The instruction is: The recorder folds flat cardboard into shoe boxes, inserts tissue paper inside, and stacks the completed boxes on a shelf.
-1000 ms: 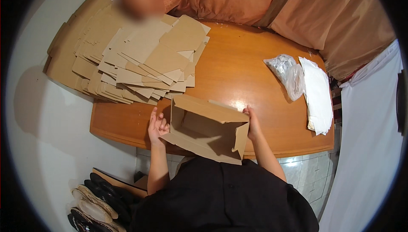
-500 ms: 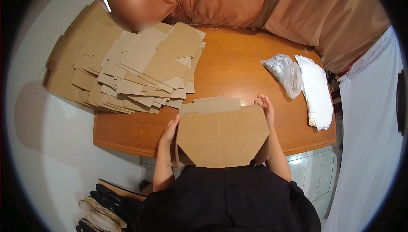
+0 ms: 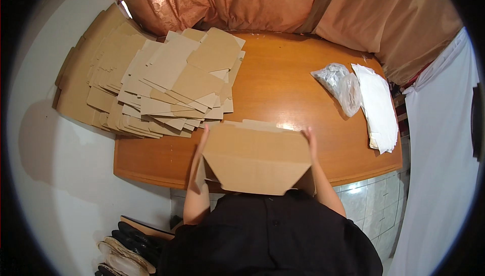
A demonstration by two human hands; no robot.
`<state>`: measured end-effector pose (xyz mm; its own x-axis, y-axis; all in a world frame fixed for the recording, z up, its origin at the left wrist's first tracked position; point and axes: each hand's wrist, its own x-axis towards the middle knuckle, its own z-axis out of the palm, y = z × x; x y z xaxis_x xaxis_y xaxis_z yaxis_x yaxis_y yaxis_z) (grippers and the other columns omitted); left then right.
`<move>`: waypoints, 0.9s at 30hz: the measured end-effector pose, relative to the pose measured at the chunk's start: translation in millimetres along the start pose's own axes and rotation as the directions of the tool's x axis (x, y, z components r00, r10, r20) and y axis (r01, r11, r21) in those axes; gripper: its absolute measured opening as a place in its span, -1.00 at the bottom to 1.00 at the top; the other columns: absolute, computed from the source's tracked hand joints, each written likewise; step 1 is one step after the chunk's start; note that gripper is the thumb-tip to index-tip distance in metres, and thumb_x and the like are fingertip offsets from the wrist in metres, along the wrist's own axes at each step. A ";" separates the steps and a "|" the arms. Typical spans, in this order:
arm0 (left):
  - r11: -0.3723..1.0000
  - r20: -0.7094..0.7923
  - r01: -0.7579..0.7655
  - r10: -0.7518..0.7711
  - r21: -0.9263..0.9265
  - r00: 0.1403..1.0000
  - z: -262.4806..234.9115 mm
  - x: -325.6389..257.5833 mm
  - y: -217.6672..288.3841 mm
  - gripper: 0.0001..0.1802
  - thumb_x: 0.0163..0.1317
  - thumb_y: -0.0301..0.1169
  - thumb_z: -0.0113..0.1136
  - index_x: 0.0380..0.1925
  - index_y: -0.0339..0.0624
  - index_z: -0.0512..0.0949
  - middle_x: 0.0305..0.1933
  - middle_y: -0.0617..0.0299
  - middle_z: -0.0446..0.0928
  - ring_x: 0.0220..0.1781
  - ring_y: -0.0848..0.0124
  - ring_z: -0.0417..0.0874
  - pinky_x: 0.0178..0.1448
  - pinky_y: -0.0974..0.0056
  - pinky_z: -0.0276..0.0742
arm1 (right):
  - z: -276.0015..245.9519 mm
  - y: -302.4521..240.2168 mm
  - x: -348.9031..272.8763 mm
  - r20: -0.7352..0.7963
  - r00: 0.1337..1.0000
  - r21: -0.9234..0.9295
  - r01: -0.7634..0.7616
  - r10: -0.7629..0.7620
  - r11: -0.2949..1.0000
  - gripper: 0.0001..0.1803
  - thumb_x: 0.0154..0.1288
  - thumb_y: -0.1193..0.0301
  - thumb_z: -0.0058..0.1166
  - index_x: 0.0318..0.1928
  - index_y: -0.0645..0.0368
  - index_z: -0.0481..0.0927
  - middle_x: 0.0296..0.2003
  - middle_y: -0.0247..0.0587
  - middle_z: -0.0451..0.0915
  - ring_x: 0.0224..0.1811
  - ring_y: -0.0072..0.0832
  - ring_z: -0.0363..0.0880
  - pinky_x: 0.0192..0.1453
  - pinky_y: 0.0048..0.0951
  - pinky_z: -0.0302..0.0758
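A partly folded brown cardboard box [image 3: 256, 157] is held close in front of my body, over the table's near edge. Its broad panel with slanted lower corners faces up, and a narrow flap stands along its far edge. At the box's left side, my left hand [image 3: 202, 143] presses with the fingers pointing away from me. My right hand [image 3: 311, 142] grips the opposite side, its fingertips at the far right corner. Side flaps hang down beside both forearms. The underside of the box is hidden.
Many flat cardboard blanks [image 3: 187, 69] lie in an overlapping pile on the left of the wooden table [image 3: 273, 84]. A clear plastic bag [image 3: 338, 89] and a stack of white paper sheets [image 3: 376, 106] sit at the right. Shoes [image 3: 124, 250] stand at lower left.
The box has shifted slightly left and tilted. My right hand's fingers, raised before, now lie against its side. My left hand has moved farther up the box's left edge.
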<state>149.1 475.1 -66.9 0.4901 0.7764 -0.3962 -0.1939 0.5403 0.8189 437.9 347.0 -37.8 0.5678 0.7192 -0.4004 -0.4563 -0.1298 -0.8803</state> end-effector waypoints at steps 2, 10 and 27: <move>0.996 0.028 -0.018 0.016 0.087 0.999 -1.3 6.0 -3.6 -0.45 0.35 0.07 -0.13 -0.14 -0.24 0.52 -0.24 0.26 0.54 -0.22 0.50 0.51 -0.14 0.38 0.44 | -24.1 -0.8 10.4 0.036 0.995 0.380 -0.095 0.088 0.920 -0.54 0.24 -0.08 -0.02 -0.30 0.09 0.46 -0.40 -0.30 0.51 -0.35 -0.45 0.49 -0.24 -0.46 0.44; 0.985 0.049 0.020 -0.012 -0.171 0.999 10.1 13.0 -21.0 -0.50 0.38 0.00 -0.14 -0.03 -0.21 0.47 -0.23 0.29 0.53 -0.19 0.50 0.50 -0.10 0.40 0.43 | -39.6 10.0 36.1 0.100 0.995 0.357 -0.031 -0.005 0.933 -0.55 0.29 0.03 -0.10 -0.10 0.16 0.51 -0.34 -0.19 0.53 -0.28 -0.44 0.50 -0.18 -0.47 0.45; 0.923 0.117 0.107 -0.068 -0.369 0.991 54.3 71.7 7.8 -0.59 0.39 -0.09 -0.15 -0.13 -0.19 0.50 -0.33 0.29 0.52 -0.28 0.40 0.55 -0.18 0.34 0.50 | -85.4 42.2 77.4 0.032 0.999 0.102 0.031 -0.035 0.994 -0.64 0.30 0.12 -0.10 -0.26 0.16 0.58 -0.39 -0.33 0.55 -0.29 -0.53 0.51 -0.19 -0.51 0.41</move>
<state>228.8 517.4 -66.4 0.5983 0.6947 -0.3992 -0.4401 0.7013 0.5608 521.1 338.9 -127.6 0.5612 0.7448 -0.3611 -0.5058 -0.0367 -0.8618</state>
